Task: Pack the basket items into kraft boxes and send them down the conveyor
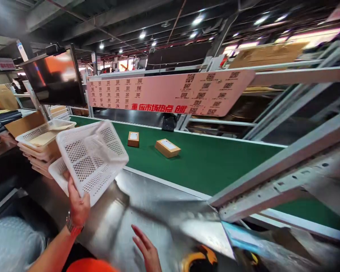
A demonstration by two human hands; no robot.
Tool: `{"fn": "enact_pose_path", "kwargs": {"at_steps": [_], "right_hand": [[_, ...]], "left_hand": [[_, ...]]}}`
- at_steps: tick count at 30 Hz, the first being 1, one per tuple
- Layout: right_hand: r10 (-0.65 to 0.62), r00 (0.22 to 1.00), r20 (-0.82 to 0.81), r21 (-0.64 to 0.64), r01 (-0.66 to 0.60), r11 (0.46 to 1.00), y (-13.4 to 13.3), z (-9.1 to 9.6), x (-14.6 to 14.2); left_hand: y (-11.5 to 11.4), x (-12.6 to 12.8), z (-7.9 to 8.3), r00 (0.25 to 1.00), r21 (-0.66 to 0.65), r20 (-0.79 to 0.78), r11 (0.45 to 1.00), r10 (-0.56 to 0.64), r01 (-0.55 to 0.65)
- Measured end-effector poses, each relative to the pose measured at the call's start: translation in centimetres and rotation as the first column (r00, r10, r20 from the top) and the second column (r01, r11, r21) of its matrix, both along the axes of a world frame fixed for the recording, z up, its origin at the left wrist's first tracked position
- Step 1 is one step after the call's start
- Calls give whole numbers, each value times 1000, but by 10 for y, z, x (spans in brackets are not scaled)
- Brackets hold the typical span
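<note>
My left hand (78,204) grips the near edge of a white perforated plastic basket (93,155), raised and tilted above the metal worktop. Something clear, like thin plastic film, seems to lie inside the basket, though blur hides what it is. Behind and below it another white basket (58,174) shows partly. Low in the middle, my right hand (147,247) hovers over the worktop (121,234) with fingers stretched out and nothing in them.
Beyond the worktop runs a green conveyor belt (198,166) carrying a small carton (133,139) and a larger labelled carton (167,148). Stacked baskets (39,151) stand at left. A metal frame post (257,189) crosses the right side. An orange-black tape dispenser-like object (200,258) sits near the front.
</note>
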State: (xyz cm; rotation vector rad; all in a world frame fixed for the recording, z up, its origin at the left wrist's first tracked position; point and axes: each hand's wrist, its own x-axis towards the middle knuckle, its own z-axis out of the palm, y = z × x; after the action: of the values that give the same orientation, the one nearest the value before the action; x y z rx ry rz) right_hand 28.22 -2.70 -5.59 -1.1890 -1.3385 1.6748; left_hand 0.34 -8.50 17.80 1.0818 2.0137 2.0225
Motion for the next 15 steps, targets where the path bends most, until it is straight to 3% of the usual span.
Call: {"fn": "enact_pose_path", "kwargs": {"at_steps": [2,4,6,8,11,13,15], "right_hand": [[-48,986,-160,-5,48,999,-17,15,-18],[-164,956,-243,-28,162,986,-40,30,-35],[-341,907,-247,-132,317,939,-67,45,-56],[-541,791,-284,-300,463,834,-91,56,-80],[-749,518,-412,-447,602,662,-130,58,-106],[-822,388,-417,-500,657,564,-174,50,-112],[-887,286,-362,-541,711,450,-232,39,-117]], "left_hand": [[-8,15,-17,978,-27,46,979,-202,204],[-22,23,-47,882,-130,113,873,-458,470],[-37,16,-76,710,-244,149,671,-688,701],[-41,-5,-93,491,-307,118,438,-863,845],[-23,-29,-90,116,-318,54,93,-992,944],[-10,-23,-81,-126,-326,102,-153,-987,933],[-11,-4,-75,-291,-350,212,-351,-933,868]]}}
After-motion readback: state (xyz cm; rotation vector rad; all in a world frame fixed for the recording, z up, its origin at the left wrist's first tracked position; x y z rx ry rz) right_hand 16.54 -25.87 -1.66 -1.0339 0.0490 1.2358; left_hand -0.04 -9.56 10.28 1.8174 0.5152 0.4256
